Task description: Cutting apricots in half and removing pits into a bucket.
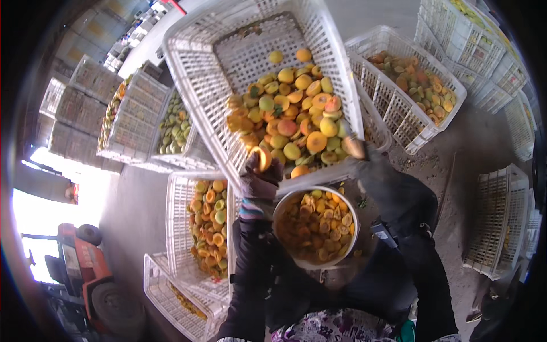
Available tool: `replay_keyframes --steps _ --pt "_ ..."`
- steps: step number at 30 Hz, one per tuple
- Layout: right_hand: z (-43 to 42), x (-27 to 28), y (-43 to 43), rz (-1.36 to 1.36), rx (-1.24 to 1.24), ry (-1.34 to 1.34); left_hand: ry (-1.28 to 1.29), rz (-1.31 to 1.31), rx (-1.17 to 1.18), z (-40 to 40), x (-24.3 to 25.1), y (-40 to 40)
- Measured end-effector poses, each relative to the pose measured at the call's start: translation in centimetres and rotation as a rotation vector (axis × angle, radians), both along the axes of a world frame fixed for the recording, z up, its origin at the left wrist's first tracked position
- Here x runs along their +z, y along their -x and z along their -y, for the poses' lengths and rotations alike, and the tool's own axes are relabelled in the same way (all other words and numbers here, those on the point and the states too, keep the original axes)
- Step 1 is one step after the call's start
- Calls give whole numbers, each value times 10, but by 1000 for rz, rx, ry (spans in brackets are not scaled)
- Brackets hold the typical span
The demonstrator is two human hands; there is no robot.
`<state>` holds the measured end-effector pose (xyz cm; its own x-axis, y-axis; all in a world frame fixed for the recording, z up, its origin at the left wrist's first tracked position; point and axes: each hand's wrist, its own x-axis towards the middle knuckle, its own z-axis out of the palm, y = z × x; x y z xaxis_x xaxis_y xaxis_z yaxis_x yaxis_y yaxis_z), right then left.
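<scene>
A white plastic crate (183, 81) holding apricots (295, 115), whole and halved, is tilted before me. My left hand (260, 175), in a dark glove, is at its near left corner with an apricot half (263, 159) held in the fingers. At the near right corner is my right hand (363, 158), blurred, with fingertips near the fruit; whether it grips anything is unclear. Below the crate, between my legs, stands a round pail (355, 222) with apricot pieces (324, 218) inside. To the left, another white crate (173, 213) holds apricot halves (209, 226).
Further crates of fruit stand at right (459, 94) and left (139, 115), with stacked crates (474, 47) behind. A lower crate (154, 278) lies at bottom left, another crate (500, 222) at far right. An orange vehicle (89, 260) stands at left. Part of a person (491, 303) shows at lower right.
</scene>
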<state>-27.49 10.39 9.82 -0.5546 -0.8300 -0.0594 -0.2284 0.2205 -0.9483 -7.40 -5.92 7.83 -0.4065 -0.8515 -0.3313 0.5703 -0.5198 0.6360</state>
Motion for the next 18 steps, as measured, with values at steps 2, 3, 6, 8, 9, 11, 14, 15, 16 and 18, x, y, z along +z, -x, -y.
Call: replay_keyframes --steps 2,3,6,8,9,11,14,15,16,18 --pt "-15 3 -35 -439 129 39 -183 0 -29 -27 -14 -5" --pt "-17 16 -60 -475 132 55 -252 -2 19 -44 -12 -14" --pt "-37 25 -97 -317 258 -36 -408 -236 -46 -75 -13 -39" --pt "-54 13 -110 -263 242 -161 -311 -189 -132 -96 -13 -44" --pt "-61 8 -115 -264 239 -178 -327 -193 -136 -105 -9 -45" --pt "-75 2 -122 -220 216 -247 641 551 -283 -120 -5 -46" --pt "-87 -8 -135 -280 195 -180 736 538 -272 -132 -6 -55" --pt "-88 -16 -137 -280 191 -186 882 664 -262 -135 -7 -57" --pt "-89 -24 -140 -297 176 -149 880 677 -296 -136 -4 -60" --pt "-90 -29 -142 -311 160 -114 562 433 -285 -137 -3 -59"
